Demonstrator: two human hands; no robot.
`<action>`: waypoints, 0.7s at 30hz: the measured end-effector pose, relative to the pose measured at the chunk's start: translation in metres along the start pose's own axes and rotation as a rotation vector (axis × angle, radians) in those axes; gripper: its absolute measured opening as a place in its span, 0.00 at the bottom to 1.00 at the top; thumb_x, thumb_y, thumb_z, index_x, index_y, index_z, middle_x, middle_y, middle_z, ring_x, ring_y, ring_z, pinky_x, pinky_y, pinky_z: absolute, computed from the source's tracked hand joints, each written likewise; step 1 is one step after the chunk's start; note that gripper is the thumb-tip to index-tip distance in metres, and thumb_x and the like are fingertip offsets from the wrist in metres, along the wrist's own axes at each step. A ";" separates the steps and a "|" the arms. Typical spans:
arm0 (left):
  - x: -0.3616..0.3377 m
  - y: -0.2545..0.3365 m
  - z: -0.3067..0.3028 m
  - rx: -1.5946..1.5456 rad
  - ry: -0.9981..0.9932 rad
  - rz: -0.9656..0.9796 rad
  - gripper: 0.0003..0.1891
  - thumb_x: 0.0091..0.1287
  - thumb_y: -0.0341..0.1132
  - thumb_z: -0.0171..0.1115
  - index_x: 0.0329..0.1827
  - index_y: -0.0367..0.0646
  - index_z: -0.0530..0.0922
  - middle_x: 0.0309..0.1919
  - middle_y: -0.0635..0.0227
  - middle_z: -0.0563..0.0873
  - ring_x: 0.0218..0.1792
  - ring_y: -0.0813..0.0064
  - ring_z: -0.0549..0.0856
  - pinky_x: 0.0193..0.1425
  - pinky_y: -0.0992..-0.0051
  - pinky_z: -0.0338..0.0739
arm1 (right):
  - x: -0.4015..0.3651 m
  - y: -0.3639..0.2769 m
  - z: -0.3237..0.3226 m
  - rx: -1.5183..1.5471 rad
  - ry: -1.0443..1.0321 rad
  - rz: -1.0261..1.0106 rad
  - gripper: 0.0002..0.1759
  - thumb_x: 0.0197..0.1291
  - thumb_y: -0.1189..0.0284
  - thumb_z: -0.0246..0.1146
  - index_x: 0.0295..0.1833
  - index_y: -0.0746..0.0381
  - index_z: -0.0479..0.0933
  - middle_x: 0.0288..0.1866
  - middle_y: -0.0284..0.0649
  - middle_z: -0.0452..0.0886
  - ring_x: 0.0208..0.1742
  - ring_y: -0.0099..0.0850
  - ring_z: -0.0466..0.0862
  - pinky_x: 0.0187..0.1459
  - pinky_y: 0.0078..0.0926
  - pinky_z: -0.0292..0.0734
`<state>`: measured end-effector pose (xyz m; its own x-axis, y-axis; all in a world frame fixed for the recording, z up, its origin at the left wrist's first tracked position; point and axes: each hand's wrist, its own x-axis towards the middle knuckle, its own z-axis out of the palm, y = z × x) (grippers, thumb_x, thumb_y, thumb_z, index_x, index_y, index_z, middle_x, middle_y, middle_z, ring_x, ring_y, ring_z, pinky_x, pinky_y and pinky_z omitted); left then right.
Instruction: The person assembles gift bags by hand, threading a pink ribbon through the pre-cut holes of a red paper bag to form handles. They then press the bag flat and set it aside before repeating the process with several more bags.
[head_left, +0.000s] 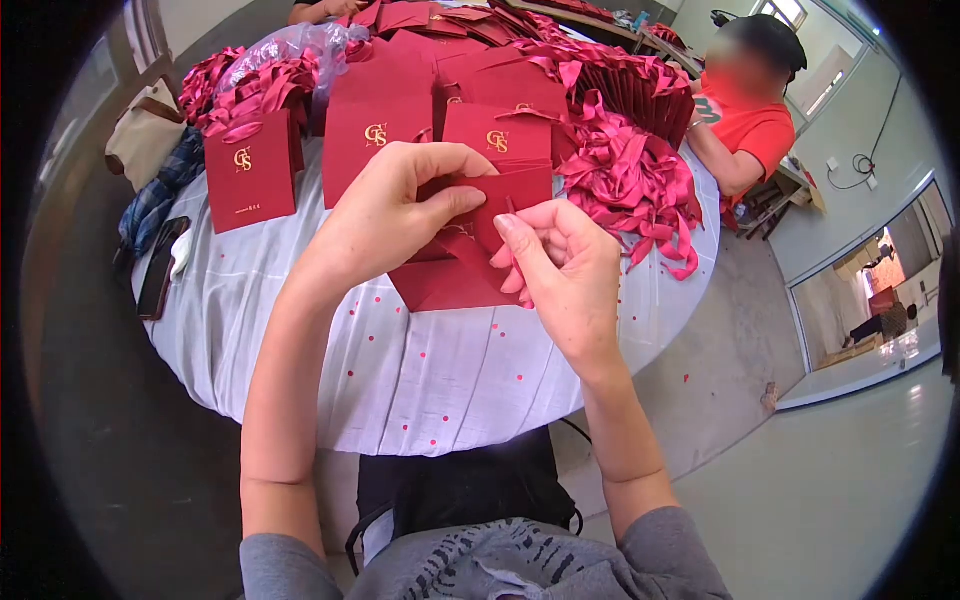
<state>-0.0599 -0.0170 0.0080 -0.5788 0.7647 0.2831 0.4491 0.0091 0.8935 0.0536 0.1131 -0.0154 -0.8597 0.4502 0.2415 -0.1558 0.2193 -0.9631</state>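
Note:
Both of my hands are raised over the near part of the table. My left hand [400,200] grips the upper edge of a small dark red paper bag [522,188] between thumb and fingers. Close beside it, my right hand [575,265] pinches a narrow red ribbon [511,206] against the bag. Part of the ribbon is hidden by the fingers. Below my hands lies another dark red piece [455,288], apparently a bag, on the tablecloth. Behind them stand red bags with gold lettering [378,150].
Loose red ribbons [640,190] pile up at the right, by packed rows of bags. One bag [250,175] stands at the left, near a phone [160,270]. Small red dots speckle the white tablecloth [400,390]. A person in a red shirt [750,140] sits at the right.

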 end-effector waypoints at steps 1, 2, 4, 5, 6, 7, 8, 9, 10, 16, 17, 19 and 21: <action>0.000 0.000 0.000 -0.002 0.001 -0.003 0.07 0.66 0.24 0.57 0.43 0.31 0.78 0.33 0.75 0.82 0.36 0.89 0.77 0.42 0.84 0.75 | 0.000 0.001 0.000 0.003 0.000 -0.007 0.09 0.62 0.72 0.62 0.35 0.68 0.75 0.23 0.38 0.81 0.21 0.19 0.78 0.21 0.15 0.73; 0.000 0.000 0.000 0.012 0.004 0.000 0.07 0.66 0.24 0.57 0.43 0.31 0.78 0.33 0.75 0.82 0.36 0.89 0.77 0.42 0.84 0.75 | 0.000 0.001 0.001 0.002 -0.002 -0.004 0.09 0.62 0.72 0.62 0.35 0.68 0.75 0.23 0.38 0.81 0.21 0.19 0.78 0.21 0.15 0.73; 0.001 -0.001 0.001 0.021 0.004 0.002 0.07 0.66 0.24 0.56 0.43 0.31 0.78 0.33 0.75 0.82 0.36 0.89 0.77 0.42 0.84 0.75 | 0.000 0.000 0.002 -0.010 0.019 -0.005 0.09 0.62 0.72 0.62 0.35 0.67 0.75 0.22 0.37 0.80 0.20 0.18 0.78 0.21 0.15 0.73; 0.001 -0.003 0.000 0.054 0.007 0.023 0.07 0.67 0.24 0.55 0.43 0.31 0.78 0.34 0.75 0.82 0.36 0.89 0.77 0.42 0.84 0.75 | 0.000 0.000 0.001 -0.013 0.019 -0.002 0.09 0.62 0.72 0.62 0.35 0.67 0.75 0.22 0.37 0.80 0.20 0.18 0.78 0.21 0.15 0.73; 0.002 -0.003 -0.001 0.089 0.012 0.043 0.07 0.67 0.24 0.55 0.44 0.31 0.78 0.34 0.74 0.82 0.36 0.89 0.77 0.42 0.84 0.75 | 0.000 0.001 0.001 -0.020 0.025 -0.019 0.09 0.62 0.72 0.62 0.34 0.67 0.75 0.22 0.37 0.80 0.20 0.18 0.78 0.21 0.15 0.73; 0.003 -0.005 -0.001 0.088 0.014 0.040 0.07 0.67 0.24 0.55 0.44 0.31 0.78 0.34 0.74 0.82 0.36 0.89 0.77 0.42 0.84 0.75 | 0.000 0.001 0.002 -0.025 0.029 -0.037 0.09 0.62 0.72 0.63 0.34 0.67 0.75 0.22 0.37 0.80 0.20 0.18 0.78 0.20 0.15 0.73; 0.003 -0.007 -0.001 0.081 0.014 0.055 0.07 0.68 0.24 0.54 0.44 0.31 0.78 0.34 0.74 0.82 0.37 0.88 0.77 0.42 0.83 0.74 | 0.000 0.001 0.003 -0.024 0.024 -0.035 0.09 0.62 0.72 0.63 0.34 0.67 0.75 0.22 0.37 0.80 0.20 0.18 0.78 0.20 0.15 0.73; 0.003 -0.008 -0.001 0.074 0.014 0.070 0.07 0.68 0.25 0.53 0.44 0.31 0.78 0.33 0.74 0.81 0.37 0.88 0.77 0.43 0.83 0.74 | 0.000 0.001 0.003 -0.015 0.030 -0.028 0.09 0.62 0.73 0.63 0.34 0.67 0.75 0.21 0.36 0.80 0.20 0.18 0.77 0.20 0.15 0.73; 0.003 -0.008 0.000 0.074 0.018 0.064 0.07 0.68 0.25 0.53 0.44 0.31 0.78 0.33 0.74 0.81 0.37 0.88 0.77 0.43 0.83 0.74 | 0.001 0.001 0.004 -0.006 0.036 -0.020 0.09 0.62 0.73 0.63 0.34 0.67 0.75 0.21 0.36 0.80 0.20 0.17 0.77 0.20 0.15 0.72; 0.003 -0.009 0.002 0.131 0.069 0.148 0.05 0.64 0.23 0.55 0.40 0.31 0.77 0.20 0.66 0.76 0.25 0.83 0.72 0.31 0.78 0.70 | 0.002 0.003 0.005 -0.011 0.025 -0.049 0.08 0.62 0.73 0.63 0.34 0.67 0.75 0.21 0.36 0.79 0.19 0.17 0.77 0.19 0.15 0.71; 0.003 -0.009 0.003 0.143 0.083 0.147 0.05 0.64 0.23 0.55 0.40 0.31 0.77 0.20 0.65 0.76 0.25 0.82 0.73 0.31 0.77 0.71 | 0.002 0.004 0.005 -0.003 0.020 -0.059 0.08 0.62 0.73 0.63 0.34 0.67 0.75 0.21 0.36 0.79 0.19 0.17 0.77 0.19 0.15 0.71; 0.001 -0.006 0.004 0.155 0.096 0.149 0.05 0.63 0.23 0.56 0.40 0.31 0.77 0.20 0.64 0.76 0.24 0.81 0.73 0.31 0.77 0.71 | 0.002 0.004 0.005 -0.001 0.015 -0.051 0.09 0.62 0.73 0.63 0.34 0.67 0.75 0.21 0.36 0.79 0.19 0.17 0.77 0.19 0.15 0.70; -0.001 -0.002 0.005 0.133 0.047 0.068 0.06 0.65 0.21 0.54 0.43 0.30 0.76 0.31 0.72 0.81 0.35 0.88 0.77 0.40 0.82 0.75 | 0.003 0.004 0.004 -0.003 0.017 -0.045 0.09 0.63 0.73 0.62 0.33 0.67 0.75 0.21 0.37 0.79 0.19 0.18 0.77 0.19 0.15 0.70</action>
<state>-0.0567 -0.0149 0.0041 -0.5738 0.7357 0.3598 0.5727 0.0464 0.8185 0.0490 0.1119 -0.0189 -0.8436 0.4542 0.2864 -0.1923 0.2425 -0.9509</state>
